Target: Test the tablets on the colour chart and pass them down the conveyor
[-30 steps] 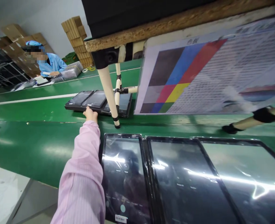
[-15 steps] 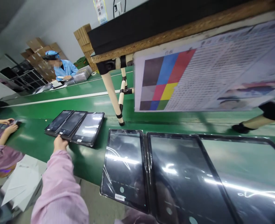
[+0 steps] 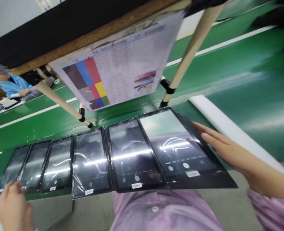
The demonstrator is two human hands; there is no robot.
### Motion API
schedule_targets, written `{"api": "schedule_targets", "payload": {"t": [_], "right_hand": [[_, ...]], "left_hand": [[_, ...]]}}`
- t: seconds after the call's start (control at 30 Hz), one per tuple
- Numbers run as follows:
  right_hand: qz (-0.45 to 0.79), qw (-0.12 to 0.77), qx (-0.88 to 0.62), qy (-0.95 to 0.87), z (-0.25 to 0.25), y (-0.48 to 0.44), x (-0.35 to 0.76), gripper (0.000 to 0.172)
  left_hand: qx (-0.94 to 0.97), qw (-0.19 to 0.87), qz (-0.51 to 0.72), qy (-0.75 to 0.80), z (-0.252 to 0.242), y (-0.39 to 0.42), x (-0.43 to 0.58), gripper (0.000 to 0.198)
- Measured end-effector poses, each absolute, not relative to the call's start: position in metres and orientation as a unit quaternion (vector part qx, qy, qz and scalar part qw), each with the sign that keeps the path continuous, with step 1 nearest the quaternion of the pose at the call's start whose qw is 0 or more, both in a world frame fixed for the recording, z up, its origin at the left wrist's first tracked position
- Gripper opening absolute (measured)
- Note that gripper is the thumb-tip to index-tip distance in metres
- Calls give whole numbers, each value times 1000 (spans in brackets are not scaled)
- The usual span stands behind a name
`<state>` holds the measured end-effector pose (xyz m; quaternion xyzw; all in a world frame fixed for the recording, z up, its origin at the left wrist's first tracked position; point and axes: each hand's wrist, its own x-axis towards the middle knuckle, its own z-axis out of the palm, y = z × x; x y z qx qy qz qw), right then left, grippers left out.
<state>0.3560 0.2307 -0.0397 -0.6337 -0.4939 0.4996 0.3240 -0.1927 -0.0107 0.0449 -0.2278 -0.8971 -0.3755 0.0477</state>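
Several tablets lie side by side in a row, screens up, reflecting the ceiling lights. Most have a white label at the lower edge. At the right end is the largest-looking tablet [image 3: 180, 144], with a dark sheet or cover [image 3: 204, 179] showing beneath and beside it. My right hand [image 3: 230, 154] is open along that side, fingers stretched out against or just beside the dark edge. My left hand [image 3: 13, 205] is at the near edge of the leftmost tablet [image 3: 14, 163] and its neighbour [image 3: 34, 165], slightly blurred, fingers extended and covering their lower corners.
A board with a colour chart sheet [image 3: 120, 67] hangs over the row on a pipe frame [image 3: 192, 51]. A long white strip [image 3: 233, 131] lies on the green bench [image 3: 252, 106] at the right. Beyond, at the left, a person in blue [image 3: 14, 85] works.
The view has swung right. The three tablets at the left, touched by my left hand before, now stand close against the others in one row. My right hand has come into view.
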Motion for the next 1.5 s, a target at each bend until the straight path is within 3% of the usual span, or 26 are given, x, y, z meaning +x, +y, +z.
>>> {"api": "schedule_targets", "payload": {"t": [0.07,0.17,0.27,0.33,0.47,0.53,0.73,0.93,1.1,1.27,1.4,1.5], "right_hand": [[514,331,-609,-506,-38,232,350,55],[502,366,-556,-552,-31,252,342,60],[491,375,-550,-562,-23,293,331,38],[518,353,-557,-545,-19,322,322,22],[600,301,-547,-499,-15,352,309,32],[626,307,-530,-482,-9,348,310,29],[655,397,-472,-437,24,304,318,1],[609,474,-510,-381,42,277,321,15],[543,564,-484,-391,89,251,328,30],[526,626,-382,-431,130,221,293,29],[526,618,-336,-477,124,200,253,31],[547,568,-277,-550,103,181,229,51]], "left_hand": [[-318,64,-366,-872,47,-2,-139,31],[-673,40,-287,-680,53,21,-40,35],[-883,-18,-200,-424,51,43,47,41],[-903,-82,-181,-380,43,50,83,32],[-892,-127,-172,-398,23,50,104,26],[-892,-117,-183,-396,20,48,103,27],[-832,-171,-264,-456,44,48,108,28],[-751,-271,-350,-490,41,52,111,25],[-480,-411,-532,-564,17,69,112,35],[-226,-575,-651,-441,22,83,107,46],[-184,-516,-722,-423,32,71,83,41],[-159,-443,-770,-430,33,62,65,40]]}}
